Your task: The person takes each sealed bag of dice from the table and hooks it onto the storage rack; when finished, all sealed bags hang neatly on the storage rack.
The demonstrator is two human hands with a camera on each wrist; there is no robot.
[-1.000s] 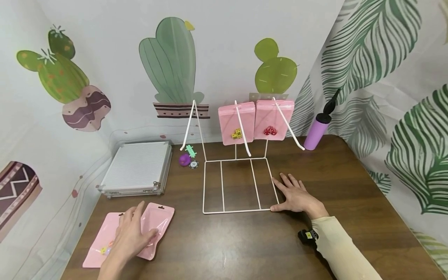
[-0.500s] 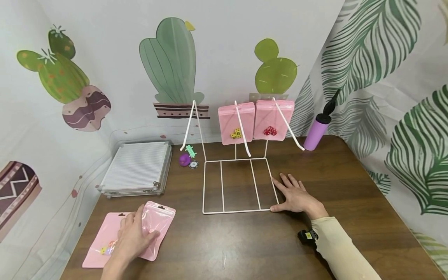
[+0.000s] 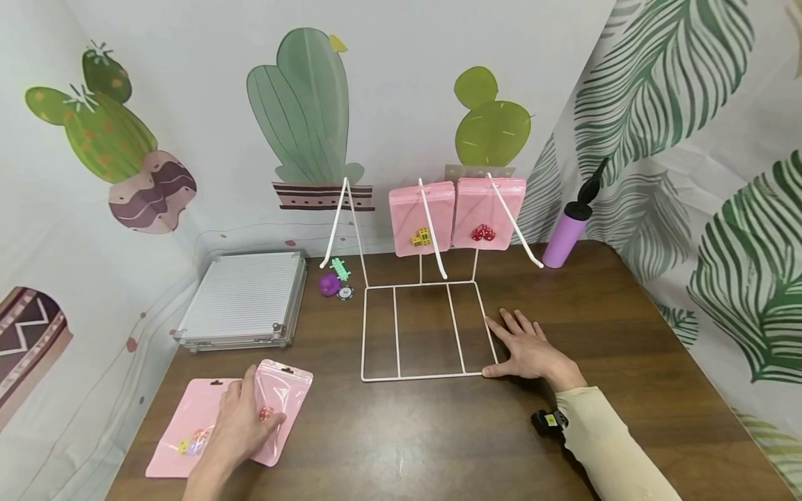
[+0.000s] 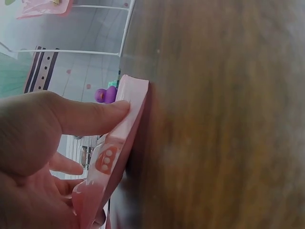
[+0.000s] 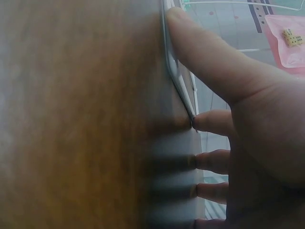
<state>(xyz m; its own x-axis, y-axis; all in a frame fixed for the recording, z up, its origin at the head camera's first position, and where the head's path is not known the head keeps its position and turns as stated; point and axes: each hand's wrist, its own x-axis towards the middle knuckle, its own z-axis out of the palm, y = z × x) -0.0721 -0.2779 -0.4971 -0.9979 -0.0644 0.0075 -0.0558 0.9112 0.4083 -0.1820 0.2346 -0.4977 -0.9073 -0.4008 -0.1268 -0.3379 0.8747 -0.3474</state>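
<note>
The white wire rack (image 3: 426,327) stands mid-table with three angled pegs. Two pink pouches hang at the far side: one with yellow dice (image 3: 421,218) and one with red dice (image 3: 488,212). The left peg (image 3: 334,224) carries nothing.

The left hand (image 3: 241,421) rests at the near left, thumb and curled fingers gripping the upper pink pouch (image 3: 283,400), which holds a red die and overlaps a second flat pouch (image 3: 188,435). Both lie on the table (image 3: 438,438).

The right hand (image 3: 529,348) lies flat, fingers spread, its thumb and forefinger against the rack's near right corner.

Judged status: two pouches hung, two not yet hung, one lift in progress.

Far left: a ribbed metal case (image 3: 244,299). Small toys (image 3: 335,278) lie beside it. A purple pump (image 3: 567,233) stands far right.
</note>
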